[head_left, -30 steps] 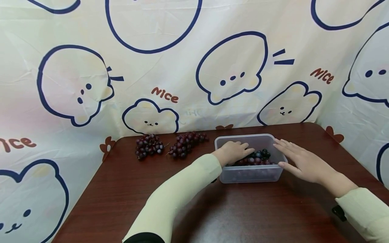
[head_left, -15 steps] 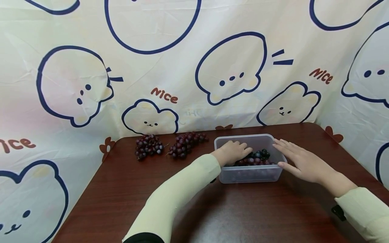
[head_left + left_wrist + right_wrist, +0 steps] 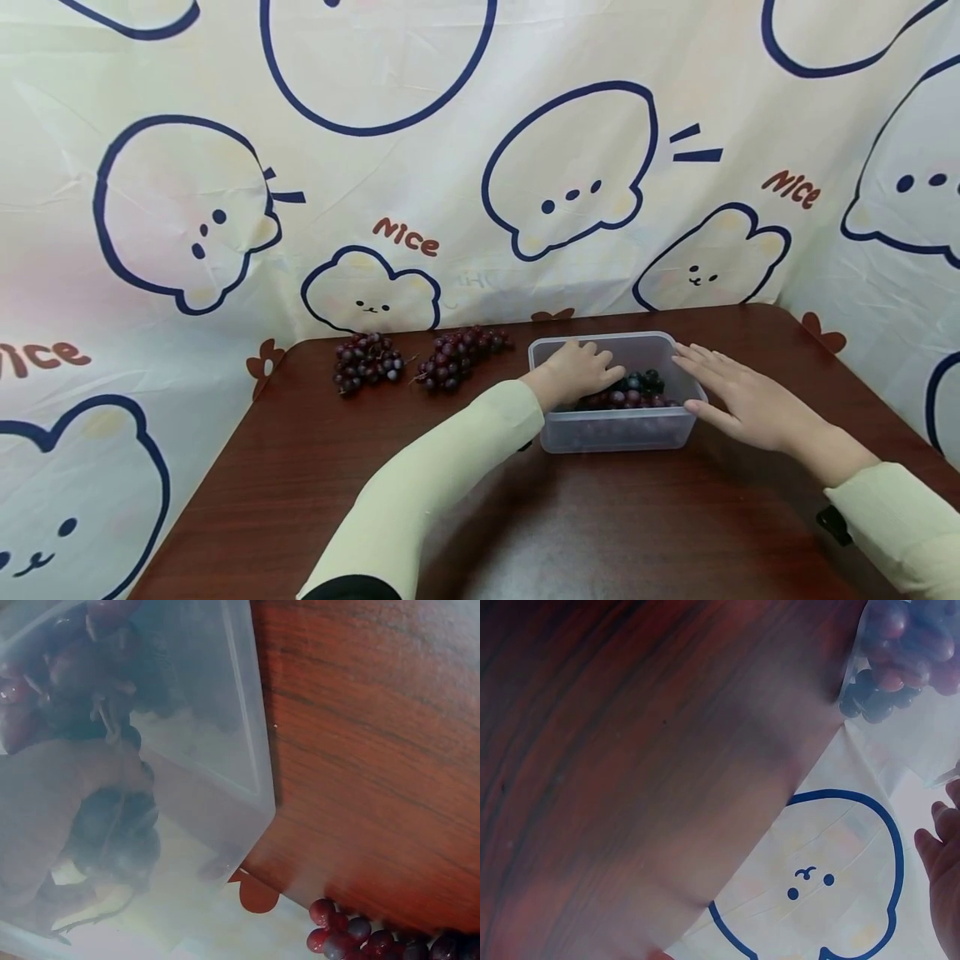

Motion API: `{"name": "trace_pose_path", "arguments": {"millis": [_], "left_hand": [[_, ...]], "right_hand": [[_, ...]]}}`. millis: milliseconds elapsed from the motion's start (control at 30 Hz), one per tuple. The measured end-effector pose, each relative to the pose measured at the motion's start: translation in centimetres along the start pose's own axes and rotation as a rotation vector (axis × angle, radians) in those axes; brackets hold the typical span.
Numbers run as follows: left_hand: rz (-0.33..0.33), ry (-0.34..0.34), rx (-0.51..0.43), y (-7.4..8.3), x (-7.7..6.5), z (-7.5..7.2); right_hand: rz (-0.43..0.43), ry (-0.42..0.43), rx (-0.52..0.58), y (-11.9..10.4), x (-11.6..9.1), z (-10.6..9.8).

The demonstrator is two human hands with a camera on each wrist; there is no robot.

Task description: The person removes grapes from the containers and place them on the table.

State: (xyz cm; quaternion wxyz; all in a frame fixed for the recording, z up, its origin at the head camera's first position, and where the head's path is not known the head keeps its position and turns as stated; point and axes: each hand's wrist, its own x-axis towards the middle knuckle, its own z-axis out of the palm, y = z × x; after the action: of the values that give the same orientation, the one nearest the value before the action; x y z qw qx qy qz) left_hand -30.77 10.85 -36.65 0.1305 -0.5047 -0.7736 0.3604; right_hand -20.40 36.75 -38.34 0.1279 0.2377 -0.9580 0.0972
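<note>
- Plastic, translucent, rectangular box: on the red-brown wood-grain table, opening upward, long axis left to right.
- Dark red and blue-black grapes: inside.
- Left hand: among grapes, fingers apart; grip cannot be told.
- Right hand: right rim, fingers straight, together.

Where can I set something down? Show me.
Free: tabletop in front of the box, between the sleeves; also left of the left sleeve, nearer than the two grape bunches. Crowded: inside the box, around the left hand and grapes, and its right end, by the right hand.
</note>
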Motion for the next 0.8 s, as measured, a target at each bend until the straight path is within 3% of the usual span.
{"name": "trace_pose_path", "arguments": {"millis": [633,800], "left_hand": [[-0.053,0.128,0.165,-0.2,-1.1,-0.2],[-0.053,0.145,0.165,-0.3,-1.2,-0.3]], "right_hand": [[-0.011,0.021,-0.013,0.0,0.0,0.1],[-0.008,0.022,-0.009,-0.2,0.0,0.0]]}}
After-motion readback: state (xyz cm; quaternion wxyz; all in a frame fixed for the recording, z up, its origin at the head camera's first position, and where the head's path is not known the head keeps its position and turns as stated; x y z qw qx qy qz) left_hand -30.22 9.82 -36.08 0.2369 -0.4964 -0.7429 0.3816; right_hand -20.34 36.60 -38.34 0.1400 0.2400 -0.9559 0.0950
